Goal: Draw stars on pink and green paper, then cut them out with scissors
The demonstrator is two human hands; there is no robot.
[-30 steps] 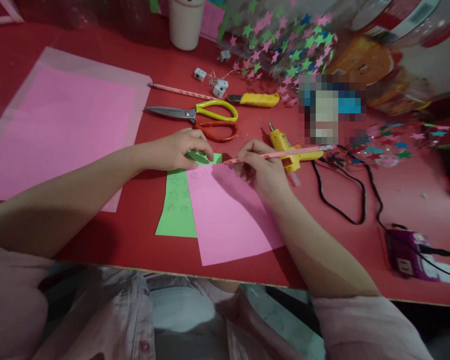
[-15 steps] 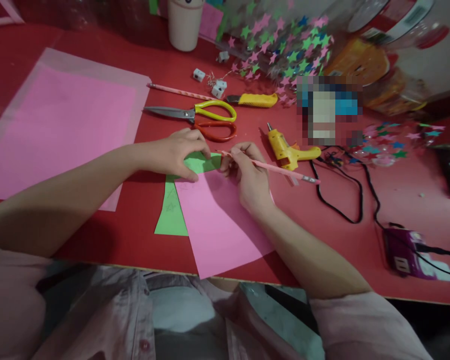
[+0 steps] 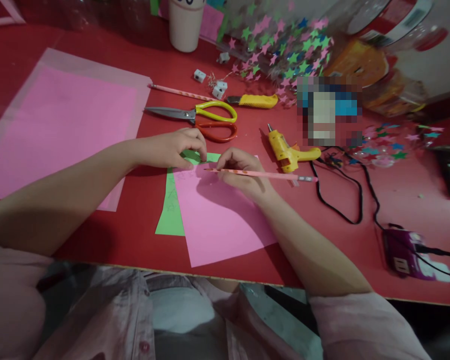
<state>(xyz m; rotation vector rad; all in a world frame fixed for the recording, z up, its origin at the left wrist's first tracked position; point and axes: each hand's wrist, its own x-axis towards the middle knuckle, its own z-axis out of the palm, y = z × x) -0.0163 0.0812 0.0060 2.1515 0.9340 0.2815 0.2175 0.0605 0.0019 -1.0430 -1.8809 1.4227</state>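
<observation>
Closest to the table's front edge lies a plain pink sheet (image 3: pixel 217 220), slightly askew, with faint pencil marks near its upper left corner. It overlaps a green paper (image 3: pixel 170 215) bearing pencilled marks. The right hand (image 3: pixel 249 184) has its grip closed around a slim pink pencil (image 3: pixel 281 176), eraser end pointing right. The left hand (image 3: pixel 180 149) bends its fingers over the papers' top edges; whether its grip holds anything, I cannot tell. Beyond, on the glossy red table (image 3: pixel 135 240), sit scissors (image 3: pixel 187 114), a yellow glue gun (image 3: pixel 285 150), and a white cup (image 3: pixel 186 30).
</observation>
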